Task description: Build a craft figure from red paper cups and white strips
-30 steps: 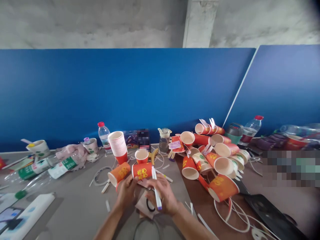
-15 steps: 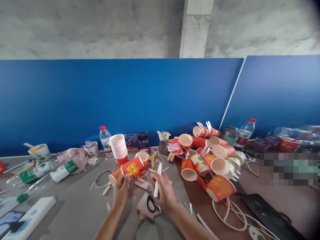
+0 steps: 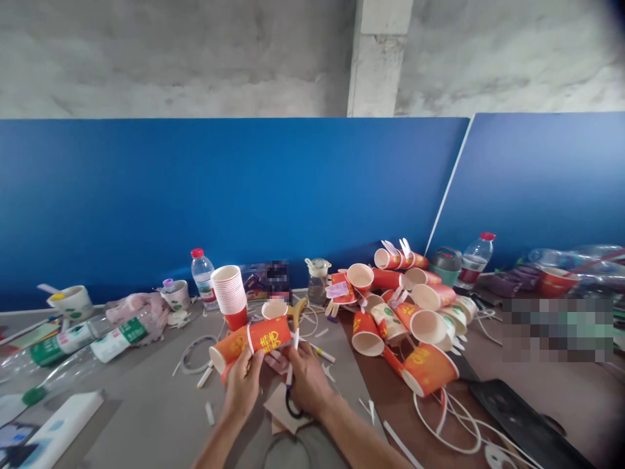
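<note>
My left hand (image 3: 243,381) is closed on a red paper cup (image 3: 268,335) with yellow lettering, which lies on its side. An orange paper cup (image 3: 228,348) lies against its left end; whether the two are joined, I cannot tell. In my right hand (image 3: 310,378) is a slim white marker (image 3: 290,376), held upright close to the red cup's right end. Beneath the hands are pieces of brown card (image 3: 280,407) and scissors with a black handle (image 3: 294,407), partly covered by my right hand. Behind the cups stands a tall stack of paper cups (image 3: 229,293).
To the right is a large pile of paper cups (image 3: 430,326) with white cables (image 3: 449,423) before it. Plastic bottles (image 3: 117,339) lie at the left. A glass jar (image 3: 318,280) and a water bottle (image 3: 202,280) stand near the blue partition (image 3: 273,195). Paper strips litter the table.
My right hand has moved left and brought the white marker up to the red cup. The red cup has shifted slightly right and down in my left hand.
</note>
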### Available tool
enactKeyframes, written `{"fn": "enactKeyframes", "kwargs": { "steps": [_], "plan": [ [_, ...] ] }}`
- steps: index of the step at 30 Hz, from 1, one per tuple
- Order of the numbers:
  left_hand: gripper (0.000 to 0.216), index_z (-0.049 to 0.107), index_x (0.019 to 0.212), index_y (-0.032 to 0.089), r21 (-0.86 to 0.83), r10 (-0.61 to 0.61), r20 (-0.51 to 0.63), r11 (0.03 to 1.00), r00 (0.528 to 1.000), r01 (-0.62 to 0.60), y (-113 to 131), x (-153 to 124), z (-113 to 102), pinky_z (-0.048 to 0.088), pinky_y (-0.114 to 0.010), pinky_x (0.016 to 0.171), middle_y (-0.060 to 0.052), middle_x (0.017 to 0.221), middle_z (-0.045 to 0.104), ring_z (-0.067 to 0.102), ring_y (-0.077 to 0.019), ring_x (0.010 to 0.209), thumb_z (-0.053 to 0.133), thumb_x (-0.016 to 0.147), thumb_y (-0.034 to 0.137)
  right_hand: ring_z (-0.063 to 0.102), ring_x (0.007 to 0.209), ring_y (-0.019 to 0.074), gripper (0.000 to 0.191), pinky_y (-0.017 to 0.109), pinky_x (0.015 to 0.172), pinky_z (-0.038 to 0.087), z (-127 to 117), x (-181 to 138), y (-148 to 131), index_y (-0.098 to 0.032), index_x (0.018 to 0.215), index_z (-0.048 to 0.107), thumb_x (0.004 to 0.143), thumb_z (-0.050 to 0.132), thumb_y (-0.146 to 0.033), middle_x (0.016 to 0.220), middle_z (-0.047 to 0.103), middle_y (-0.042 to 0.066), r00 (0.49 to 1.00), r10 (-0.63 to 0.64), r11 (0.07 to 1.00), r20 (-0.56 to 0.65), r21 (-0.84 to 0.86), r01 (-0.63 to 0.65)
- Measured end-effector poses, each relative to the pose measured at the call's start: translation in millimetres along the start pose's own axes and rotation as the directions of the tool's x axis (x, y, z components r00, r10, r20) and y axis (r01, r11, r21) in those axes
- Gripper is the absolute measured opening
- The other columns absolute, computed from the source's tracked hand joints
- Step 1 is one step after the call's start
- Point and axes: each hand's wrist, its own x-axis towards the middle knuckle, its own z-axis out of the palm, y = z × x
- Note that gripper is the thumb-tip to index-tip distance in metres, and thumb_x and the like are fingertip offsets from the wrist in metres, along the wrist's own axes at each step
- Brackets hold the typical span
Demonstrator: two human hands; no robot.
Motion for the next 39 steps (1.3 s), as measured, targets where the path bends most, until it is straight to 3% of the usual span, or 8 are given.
{"fn": "enactKeyframes", "kwargs": {
  "steps": [9,13,17,19,24,31,35,39],
  "plan": [
    [0.097,0.073,0.077,0.032,0.013,-0.005,-0.024,1.000,1.000,0.006,-0.2,2.3,0.0,0.070,-0.044,0.074,-0.007,0.073,0.076,0.075,-0.0336,0.077,0.055,0.084,0.127,0.078,0.080,0.0302,0.047,0.036,0.075,0.065,-16.6,0.7,38.1,-0.027,0.127,0.080,0.084,0.075,-0.010,0.087,0.078,0.000,0.933,0.242,0.969,-0.268,0.112,-0.219],
    [0.094,0.073,0.078,0.033,0.022,-0.013,-0.026,1.000,1.000,0.014,-4.4,2.4,1.7,0.069,-0.044,0.074,-0.007,0.073,0.076,0.075,-0.0340,0.078,0.054,0.086,0.124,0.086,0.093,0.0364,0.042,0.045,0.085,0.073,-24.8,4.4,43.7,-0.025,0.131,0.082,0.090,0.076,-0.014,0.102,0.088,0.009,0.928,0.221,0.975,-0.300,0.071,-0.210],
    [0.085,0.068,0.075,0.034,0.035,-0.010,0.000,0.999,1.000,0.010,-7.9,1.4,1.6,0.071,-0.044,0.077,-0.006,0.073,0.079,0.078,-0.0352,0.079,0.057,0.090,0.118,0.088,0.127,0.0444,0.060,0.059,0.108,0.076,-20.6,9.0,26.1,-0.024,0.153,0.085,0.093,0.079,-0.018,0.135,0.094,0.019,0.981,0.033,0.999,-0.191,0.043,-0.025],
    [0.082,0.069,0.077,0.034,0.032,-0.017,0.011,0.999,1.000,0.016,-8.6,1.8,1.1,0.073,-0.045,0.080,-0.007,0.077,0.083,0.081,-0.0360,0.082,0.060,0.092,0.113,0.089,0.125,0.0434,0.065,0.056,0.107,0.077,-18.1,10.3,17.6,-0.025,0.159,0.085,0.094,0.081,-0.019,0.137,0.095,0.019,0.993,-0.020,0.999,-0.113,0.039,0.025],
    [0.089,0.069,0.076,0.033,0.024,-0.020,-0.012,0.999,1.000,0.020,-9.0,4.3,-0.1,0.072,-0.046,0.079,-0.008,0.075,0.079,0.079,-0.0352,0.079,0.058,0.086,0.121,0.093,0.108,0.0370,0.069,0.045,0.095,0.075,-22.9,11.1,14.6,-0.023,0.164,0.082,0.096,0.081,-0.016,0.125,0.099,0.015,0.998,0.048,0.999,0.033,-0.012,-0.047],
    [0.089,0.078,0.083,0.031,-0.015,-0.014,-0.042,1.000,0.999,0.013,-5.7,5.2,-1.9,0.075,-0.050,0.081,-0.010,0.081,0.086,0.082,-0.0383,0.083,0.062,0.088,0.119,0.094,0.136,0.0415,0.080,0.049,0.114,0.077,-14.6,6.6,12.9,-0.023,0.162,0.082,0.084,0.079,-0.005,0.142,0.099,0.017,0.994,-0.043,0.999,0.100,0.034,0.039],
    [0.089,0.074,0.079,0.033,0.005,-0.008,-0.043,1.000,0.999,0.009,-3.0,5.3,-2.9,0.074,-0.049,0.077,-0.008,0.075,0.081,0.080,-0.0372,0.080,0.059,0.089,0.120,0.091,0.142,0.0470,0.081,0.054,0.122,0.076,-9.4,5.1,11.0,-0.020,0.157,0.086,0.078,0.083,-0.003,0.136,0.101,0.019,0.992,0.024,0.999,0.125,-0.032,-0.020],
    [0.090,0.071,0.076,0.033,0.029,-0.017,-0.034,0.999,0.999,0.018,-4.1,3.7,-0.9,0.071,-0.047,0.075,-0.007,0.073,0.078,0.076,-0.0354,0.076,0.057,0.087,0.121,0.094,0.135,0.0403,0.077,0.049,0.116,0.078,-16.3,6.3,14.3,-0.021,0.159,0.085,0.084,0.081,-0.004,0.143,0.099,0.019,0.986,0.079,0.995,0.145,0.053,-0.087]
  ]
}}
